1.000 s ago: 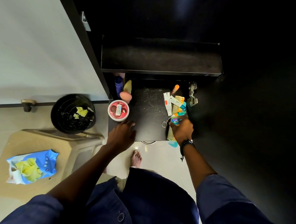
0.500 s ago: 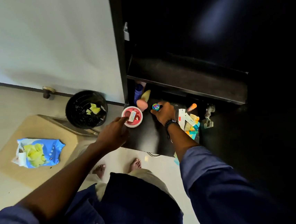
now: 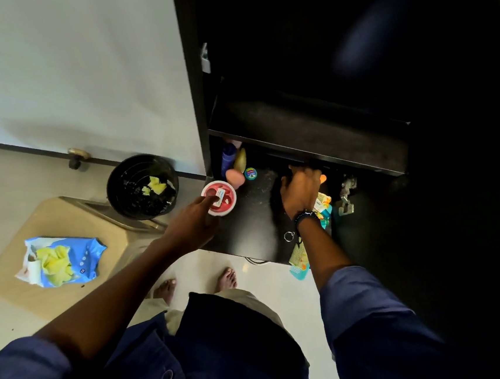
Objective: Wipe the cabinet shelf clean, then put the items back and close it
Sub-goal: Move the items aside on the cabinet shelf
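The black lower cabinet shelf [image 3: 254, 219] holds a round red tub [image 3: 224, 202] at its left front. My left hand [image 3: 195, 222] touches the tub's near rim with straight fingers. Behind the tub stand a blue bottle [image 3: 228, 157], a yellow-green bottle [image 3: 240, 161] and a pink sponge [image 3: 234, 177]. A small colourful round tin [image 3: 250, 173] sits beside the sponge. My right hand [image 3: 300, 187] is bent over the pile of packets and a comb [image 3: 323, 205] at the shelf's right. Its fingertips are hidden, so any hold is unclear. A key ring [image 3: 289, 236] lies near my wrist.
The dusty upper shelf [image 3: 313, 134] overhangs the lower one. A metal hinge [image 3: 345, 195] sits at the right. On the floor to the left stands a black bin [image 3: 141, 187] with yellow wipes. A beige stool [image 3: 71, 218] carries a blue wipes pack [image 3: 62, 262]. My bare feet [image 3: 196, 283] are below.
My right hand carried the small round tin from the right pile to the left, set it beside the sponge, and moved back to the pile. My left hand reached the red tub.
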Action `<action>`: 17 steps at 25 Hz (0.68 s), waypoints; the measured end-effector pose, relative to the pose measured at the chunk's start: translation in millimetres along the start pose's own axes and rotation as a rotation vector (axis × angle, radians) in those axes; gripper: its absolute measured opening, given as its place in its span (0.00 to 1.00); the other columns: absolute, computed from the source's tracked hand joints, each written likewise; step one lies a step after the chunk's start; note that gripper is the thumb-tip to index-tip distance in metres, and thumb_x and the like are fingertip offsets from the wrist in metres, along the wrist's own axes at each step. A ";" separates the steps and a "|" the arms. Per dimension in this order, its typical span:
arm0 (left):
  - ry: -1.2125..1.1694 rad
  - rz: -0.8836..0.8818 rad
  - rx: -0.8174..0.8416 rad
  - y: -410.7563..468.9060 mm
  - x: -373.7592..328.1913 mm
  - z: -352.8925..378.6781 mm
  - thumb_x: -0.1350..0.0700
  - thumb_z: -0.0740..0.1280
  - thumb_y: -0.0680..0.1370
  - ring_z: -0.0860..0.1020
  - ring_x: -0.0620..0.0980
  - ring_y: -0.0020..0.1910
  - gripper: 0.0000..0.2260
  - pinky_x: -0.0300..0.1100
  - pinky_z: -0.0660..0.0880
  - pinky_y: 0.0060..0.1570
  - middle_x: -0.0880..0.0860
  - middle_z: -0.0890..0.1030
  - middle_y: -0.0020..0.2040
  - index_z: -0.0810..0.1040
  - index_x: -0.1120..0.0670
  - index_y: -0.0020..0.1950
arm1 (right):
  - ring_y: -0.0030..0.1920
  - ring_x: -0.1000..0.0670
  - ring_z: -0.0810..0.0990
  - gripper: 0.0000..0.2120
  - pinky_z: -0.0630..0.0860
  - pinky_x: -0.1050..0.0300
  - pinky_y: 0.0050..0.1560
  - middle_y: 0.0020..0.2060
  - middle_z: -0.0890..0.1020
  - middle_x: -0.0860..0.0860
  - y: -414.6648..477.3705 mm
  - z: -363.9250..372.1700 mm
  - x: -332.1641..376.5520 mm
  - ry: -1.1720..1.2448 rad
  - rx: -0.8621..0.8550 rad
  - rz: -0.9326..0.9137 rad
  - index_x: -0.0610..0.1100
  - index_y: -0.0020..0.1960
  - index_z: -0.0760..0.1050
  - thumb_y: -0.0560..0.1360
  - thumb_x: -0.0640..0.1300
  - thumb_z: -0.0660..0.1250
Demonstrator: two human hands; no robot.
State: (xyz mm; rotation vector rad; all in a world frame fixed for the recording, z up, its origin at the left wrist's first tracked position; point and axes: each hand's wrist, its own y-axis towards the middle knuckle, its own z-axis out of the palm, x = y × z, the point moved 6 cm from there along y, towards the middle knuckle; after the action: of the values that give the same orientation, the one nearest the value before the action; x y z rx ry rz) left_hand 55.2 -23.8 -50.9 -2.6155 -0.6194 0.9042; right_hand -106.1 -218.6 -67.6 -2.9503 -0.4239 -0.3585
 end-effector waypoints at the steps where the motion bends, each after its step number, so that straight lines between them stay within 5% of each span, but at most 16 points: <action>1: -0.002 0.018 -0.003 2.0 -4.9 2.1 0.53 0.66 0.77 0.75 0.61 0.61 0.26 0.51 0.74 0.57 0.58 0.71 0.70 0.64 0.55 0.73 | 0.61 0.39 0.70 0.16 0.67 0.48 0.60 0.56 0.79 0.40 2.0 -8.5 -11.3 -0.085 -0.022 0.014 0.40 0.59 0.77 0.74 0.46 0.67; 3: 0.002 0.034 0.008 6.5 -10.8 7.3 0.52 0.66 0.77 0.75 0.62 0.62 0.26 0.52 0.75 0.58 0.59 0.70 0.70 0.65 0.54 0.73 | 0.61 0.39 0.71 0.15 0.67 0.48 0.61 0.56 0.79 0.40 9.4 -15.0 -38.1 -0.163 0.008 0.082 0.41 0.58 0.78 0.74 0.47 0.67; 8: 0.020 0.021 0.029 10.7 -11.4 10.7 0.50 0.65 0.77 0.75 0.62 0.62 0.25 0.53 0.75 0.57 0.58 0.70 0.71 0.65 0.53 0.73 | 0.57 0.39 0.77 0.09 0.75 0.47 0.56 0.55 0.80 0.38 16.0 -10.0 -77.5 0.098 0.096 0.273 0.36 0.55 0.77 0.76 0.38 0.65; 12: -0.015 0.013 0.012 6.7 -10.4 5.3 0.52 0.66 0.77 0.76 0.61 0.61 0.24 0.51 0.75 0.57 0.59 0.71 0.69 0.66 0.54 0.72 | 0.54 0.37 0.80 0.11 0.76 0.46 0.58 0.52 0.83 0.39 27.0 -6.5 -36.6 0.196 0.147 0.042 0.41 0.56 0.81 0.78 0.40 0.61; 17: -0.007 -0.029 0.002 5.6 -2.0 -1.0 0.51 0.64 0.78 0.75 0.60 0.61 0.25 0.50 0.74 0.56 0.58 0.71 0.69 0.64 0.55 0.73 | 0.57 0.35 0.77 0.17 0.74 0.46 0.58 0.56 0.79 0.35 36.6 23.1 37.9 0.139 0.440 -0.099 0.36 0.62 0.74 0.82 0.44 0.53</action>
State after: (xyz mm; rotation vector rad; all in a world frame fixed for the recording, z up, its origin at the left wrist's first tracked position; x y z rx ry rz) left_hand 56.0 -29.7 -51.5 -2.5953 -0.6562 0.9046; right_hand -55.1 -239.6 -84.0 -2.4677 -0.5509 -0.4172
